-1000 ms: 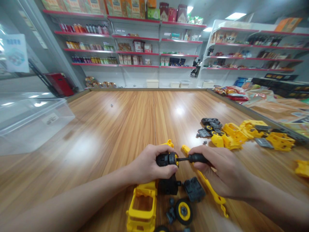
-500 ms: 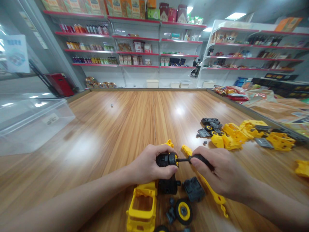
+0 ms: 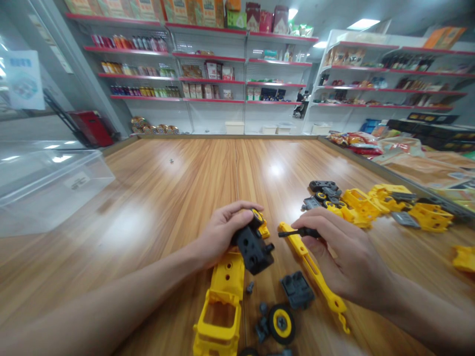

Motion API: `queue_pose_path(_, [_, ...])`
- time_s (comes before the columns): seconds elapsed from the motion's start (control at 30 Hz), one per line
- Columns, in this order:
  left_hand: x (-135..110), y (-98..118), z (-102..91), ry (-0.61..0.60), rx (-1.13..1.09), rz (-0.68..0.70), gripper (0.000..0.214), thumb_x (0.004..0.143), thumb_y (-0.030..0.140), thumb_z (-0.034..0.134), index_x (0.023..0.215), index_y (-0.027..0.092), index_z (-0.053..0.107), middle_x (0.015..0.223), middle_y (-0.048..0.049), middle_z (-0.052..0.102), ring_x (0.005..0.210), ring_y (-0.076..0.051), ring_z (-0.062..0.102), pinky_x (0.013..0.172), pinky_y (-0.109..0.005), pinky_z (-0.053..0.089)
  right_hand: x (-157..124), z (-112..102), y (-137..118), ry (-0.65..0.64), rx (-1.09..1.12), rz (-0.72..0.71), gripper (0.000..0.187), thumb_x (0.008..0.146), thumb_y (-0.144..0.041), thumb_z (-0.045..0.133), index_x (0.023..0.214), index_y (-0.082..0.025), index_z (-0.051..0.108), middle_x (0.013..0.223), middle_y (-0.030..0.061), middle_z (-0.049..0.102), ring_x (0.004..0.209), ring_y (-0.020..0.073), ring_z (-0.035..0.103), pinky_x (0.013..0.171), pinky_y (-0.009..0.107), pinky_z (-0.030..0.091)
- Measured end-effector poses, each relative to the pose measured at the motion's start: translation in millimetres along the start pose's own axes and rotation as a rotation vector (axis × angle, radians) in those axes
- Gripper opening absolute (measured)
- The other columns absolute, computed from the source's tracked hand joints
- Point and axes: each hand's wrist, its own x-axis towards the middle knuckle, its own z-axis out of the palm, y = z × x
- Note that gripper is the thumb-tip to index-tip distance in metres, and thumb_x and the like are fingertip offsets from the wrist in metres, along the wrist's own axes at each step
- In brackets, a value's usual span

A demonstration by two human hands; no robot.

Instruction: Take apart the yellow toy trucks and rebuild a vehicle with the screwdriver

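My left hand is closed around a black toy block with a yellow-hubbed wheel, tilted so that its flat holed face points down and toward me. My right hand pinches a small black screwdriver, its tip pointing left and apart from the block. Under the block lies a yellow toy truck frame. A long yellow toy arm lies on the table below my right hand.
Near me lie a loose wheel, a dark grey piece and small screws. A pile of yellow and grey toy parts sits at the right. A clear plastic bin stands at the left. Shop shelves line the back.
My left hand has lifted and turned the black block, showing its holed face. The screwdriver has come out of the wheel hub and moved a little to the right.
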Motion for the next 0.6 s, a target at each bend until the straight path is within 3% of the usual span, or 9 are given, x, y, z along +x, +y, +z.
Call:
queue_pose_path(0.13, [10, 3, -12.0, 0.238, -0.397, -0.003, 0.017, 0.087, 0.029, 0.06, 0.098, 0.017, 0.065, 0.085, -0.0049, 0.068, 0.068, -0.015, 0.066, 0.06, -0.026, 0.057, -2, 6, -2, -0.109, 0.049, -0.025, 0.031, 0.083, 0.001, 0.044, 0.108, -0.016, 0.054, 0.103, 0.0097, 0.056, 0.097, 0.0235, 0.052, 0.083, 0.039, 0.043])
queue_pose_path(0.27, [17, 0, -23.3, 0.336, -0.5, -0.028, 0.016, 0.085, 0.02, 0.06, 0.097, 0.011, 0.066, 0.089, -0.0097, 0.071, 0.071, -0.018, 0.07, 0.066, -0.028, 0.06, -5, 10, -10, -0.323, 0.071, 0.029, 0.026, 0.084, -0.006, 0.049, 0.106, -0.017, 0.056, 0.099, 0.0091, 0.055, 0.091, 0.024, 0.05, 0.077, 0.039, 0.041])
queue_pose_path(0.4, [18, -4, -27.3, 0.322, -0.472, -0.024, 0.026, 0.085, 0.016, 0.06, 0.11, 0.013, 0.066, 0.101, -0.0121, 0.073, 0.078, -0.022, 0.073, 0.067, -0.029, 0.061, -5, 6, -15, -0.487, 0.105, 0.0, 0.014, 0.085, -0.023, 0.06, 0.098, -0.018, 0.059, 0.089, 0.0053, 0.059, 0.081, 0.021, 0.051, 0.069, 0.035, 0.037])
queue_pose_path(0.6, [18, -4, -23.9, 0.278, -0.471, 0.006, 0.023, 0.09, 0.016, 0.054, 0.106, 0.008, 0.068, 0.099, -0.0153, 0.074, 0.082, -0.021, 0.073, 0.076, -0.029, 0.062, -8, 6, -20, -0.653, 0.161, -0.108, 0.029, 0.085, -0.043, 0.064, 0.1, -0.019, 0.063, 0.084, 0.0055, 0.063, 0.079, 0.0202, 0.054, 0.067, 0.033, 0.037])
